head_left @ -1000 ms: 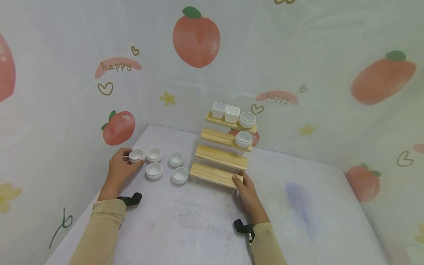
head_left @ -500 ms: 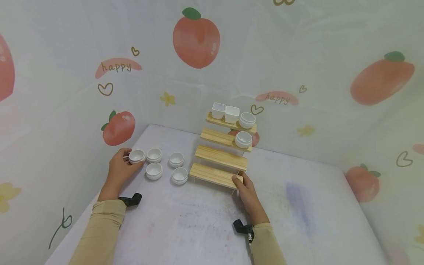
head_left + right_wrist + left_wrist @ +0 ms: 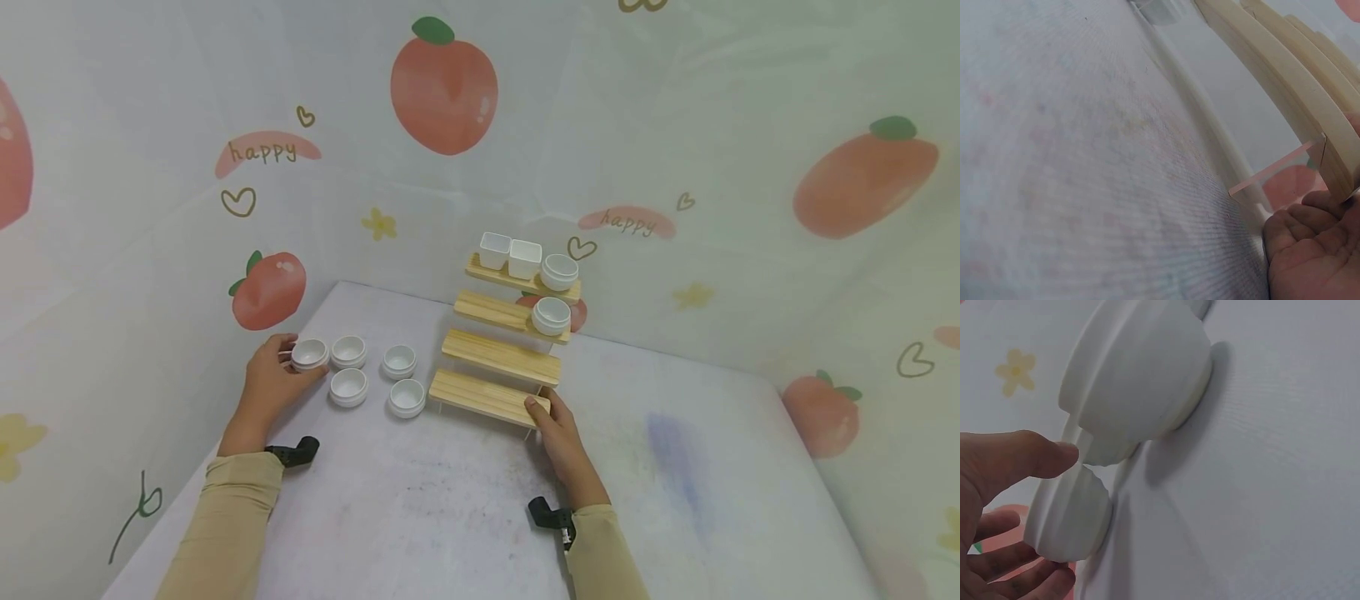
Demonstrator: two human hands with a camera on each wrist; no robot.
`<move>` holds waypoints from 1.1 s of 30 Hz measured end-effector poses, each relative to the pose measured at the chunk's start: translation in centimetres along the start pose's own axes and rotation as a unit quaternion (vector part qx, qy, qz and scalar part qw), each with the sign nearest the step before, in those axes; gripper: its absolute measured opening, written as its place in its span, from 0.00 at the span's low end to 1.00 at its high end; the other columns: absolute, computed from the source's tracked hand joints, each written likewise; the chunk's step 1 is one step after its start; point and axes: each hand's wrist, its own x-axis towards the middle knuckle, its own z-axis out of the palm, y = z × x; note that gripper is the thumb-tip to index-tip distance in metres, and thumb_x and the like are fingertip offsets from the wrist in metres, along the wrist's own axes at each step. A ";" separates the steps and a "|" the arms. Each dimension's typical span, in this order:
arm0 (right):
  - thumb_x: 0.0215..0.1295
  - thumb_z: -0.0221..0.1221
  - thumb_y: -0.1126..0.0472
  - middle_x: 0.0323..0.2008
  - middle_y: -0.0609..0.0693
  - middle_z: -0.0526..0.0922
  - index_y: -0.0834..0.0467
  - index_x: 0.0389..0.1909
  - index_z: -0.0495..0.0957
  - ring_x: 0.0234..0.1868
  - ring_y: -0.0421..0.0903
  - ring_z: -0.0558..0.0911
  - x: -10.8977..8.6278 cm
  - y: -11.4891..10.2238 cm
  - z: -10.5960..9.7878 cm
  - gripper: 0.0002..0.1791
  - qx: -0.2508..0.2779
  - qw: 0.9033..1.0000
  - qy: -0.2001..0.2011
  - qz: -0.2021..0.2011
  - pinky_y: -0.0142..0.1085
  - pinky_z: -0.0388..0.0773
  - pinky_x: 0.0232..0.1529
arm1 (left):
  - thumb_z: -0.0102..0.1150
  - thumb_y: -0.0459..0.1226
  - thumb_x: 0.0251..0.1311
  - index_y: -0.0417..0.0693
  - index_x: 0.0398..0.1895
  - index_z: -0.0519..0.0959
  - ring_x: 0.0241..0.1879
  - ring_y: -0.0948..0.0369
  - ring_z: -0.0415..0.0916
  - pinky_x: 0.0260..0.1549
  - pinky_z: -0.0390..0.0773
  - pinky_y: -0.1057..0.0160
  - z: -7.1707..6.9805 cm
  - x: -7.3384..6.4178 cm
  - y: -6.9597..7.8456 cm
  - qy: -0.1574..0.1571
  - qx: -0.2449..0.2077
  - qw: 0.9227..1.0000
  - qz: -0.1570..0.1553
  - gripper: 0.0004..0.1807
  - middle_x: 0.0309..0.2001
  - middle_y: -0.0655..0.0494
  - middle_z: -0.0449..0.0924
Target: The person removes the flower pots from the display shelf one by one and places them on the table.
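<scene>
On the left, my left hand (image 3: 272, 385) holds a small white round bowl (image 3: 310, 352) between thumb and fingers. Up close in the left wrist view, the thumb (image 3: 1054, 459) lies at the rim of that bowl (image 3: 1075, 515), with the fingers around its far side. My right hand (image 3: 562, 437) grips the right end of the lowest board (image 3: 487, 396) of a stepped wooden display stand, thumb on top. In the right wrist view, curled fingers (image 3: 1310, 219) sit under the board's end (image 3: 1335, 169), near a clear support leg (image 3: 1275, 167).
Several more white bowls (image 3: 348, 387) stand between my left hand and the stand. Two square white cups (image 3: 525, 260) and a round bowl (image 3: 560, 272) occupy the top board; another bowl (image 3: 552, 316) sits on the board below. A fruit-patterned backdrop (image 3: 525, 158) rises behind the table (image 3: 420, 517).
</scene>
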 end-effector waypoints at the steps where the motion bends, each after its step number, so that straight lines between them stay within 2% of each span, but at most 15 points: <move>1: 0.79 0.57 0.39 0.83 0.57 0.60 0.54 0.83 0.59 0.82 0.57 0.62 0.0 0.0 0.0 0.41 0.000 1.000 0.001 0.000 0.61 0.59 0.82 | 0.77 0.38 0.59 0.28 0.73 0.65 0.66 0.31 0.73 0.68 0.76 0.33 0.0 0.0 0.0 0.000 0.003 1.000 0.002 0.44 0.66 0.25 0.71; 9: 0.79 0.58 0.39 0.84 0.57 0.57 0.55 0.84 0.56 0.85 0.58 0.57 -0.1 -0.2 0.0 0.43 -0.001 1.000 0.007 0.009 0.61 0.55 0.84 | 0.78 0.43 0.59 0.29 0.75 0.64 0.68 0.32 0.67 0.67 0.72 0.28 -0.8 -0.1 1.0 -0.007 0.053 0.999 0.005 0.47 0.68 0.26 0.69; 15: 0.79 0.57 0.39 0.84 0.56 0.57 0.55 0.84 0.56 0.85 0.57 0.56 -0.1 -0.2 0.0 0.43 0.001 1.000 0.004 0.006 0.61 0.54 0.84 | 0.78 0.43 0.58 0.31 0.75 0.65 0.69 0.34 0.66 0.68 0.70 0.29 -1.7 -0.1 2.1 0.000 0.050 0.999 0.019 0.48 0.70 0.28 0.70; 20: 0.79 0.57 0.40 0.85 0.56 0.56 0.55 0.84 0.56 0.85 0.57 0.55 -0.1 -0.3 -0.1 0.42 0.001 1.000 0.002 0.006 0.61 0.54 0.84 | 0.76 0.42 0.61 0.34 0.74 0.68 0.68 0.36 0.67 0.67 0.71 0.31 -1.9 -0.3 3.4 0.022 0.036 0.998 0.038 0.43 0.69 0.32 0.71; 24: 0.80 0.57 0.41 0.84 0.58 0.57 0.56 0.84 0.57 0.85 0.58 0.57 -0.1 -0.3 -0.1 0.41 0.001 1.000 0.002 0.003 0.61 0.55 0.84 | 0.74 0.40 0.63 0.34 0.71 0.71 0.67 0.38 0.70 0.66 0.73 0.34 -1.3 -0.5 4.8 0.034 0.022 0.997 0.063 0.37 0.67 0.34 0.74; 29: 0.80 0.57 0.42 0.84 0.58 0.58 0.56 0.83 0.58 0.84 0.57 0.58 -0.1 -0.2 0.0 0.40 0.005 1.000 0.000 0.003 0.60 0.55 0.84 | 0.74 0.39 0.63 0.35 0.68 0.75 0.66 0.39 0.73 0.67 0.77 0.36 0.3 -0.6 6.4 0.031 0.006 0.994 0.100 0.33 0.65 0.35 0.76; 33: 0.80 0.57 0.42 0.84 0.58 0.57 0.57 0.84 0.58 0.84 0.58 0.58 -0.1 -0.2 0.0 0.40 0.004 1.000 0.000 0.003 0.61 0.55 0.84 | 0.74 0.39 0.64 0.37 0.67 0.76 0.65 0.40 0.74 0.67 0.77 0.38 1.8 -0.7 7.4 0.019 -0.011 0.994 0.106 0.31 0.64 0.38 0.77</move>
